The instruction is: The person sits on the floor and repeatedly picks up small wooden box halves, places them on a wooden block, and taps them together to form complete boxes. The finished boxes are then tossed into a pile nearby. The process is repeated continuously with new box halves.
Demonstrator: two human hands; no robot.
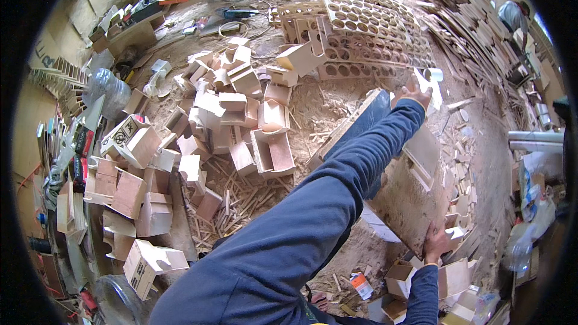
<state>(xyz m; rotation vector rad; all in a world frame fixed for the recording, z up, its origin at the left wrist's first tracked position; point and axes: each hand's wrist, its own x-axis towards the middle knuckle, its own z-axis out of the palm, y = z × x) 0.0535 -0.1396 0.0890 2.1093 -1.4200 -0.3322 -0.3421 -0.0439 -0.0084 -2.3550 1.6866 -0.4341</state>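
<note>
The left hand (414, 94) was stretched far out across the sawdust, its fingers closed on a flat pale wooden piece with a round cut-out (430, 84), which stood up just beyond the fingertips. The right hand (437, 242) lay low and close to the body, fingers curled over the near edge of a large dusty plywood board (404, 195) that ran away from that hand toward the left one; whether the thumb pinched underneath could not be told. Just beside the right fingers sat a small open wooden box (400, 277). Past the left fingertips lay perforated panels with rows of round holes (372, 30), and well off to the left of both hands a heap of small box parts (235, 114). To do this well, it seemed wise to keep the right hand steadying the board while the left held the thin piece near its middle, so the narrow wood round the hole would not snap.
</note>
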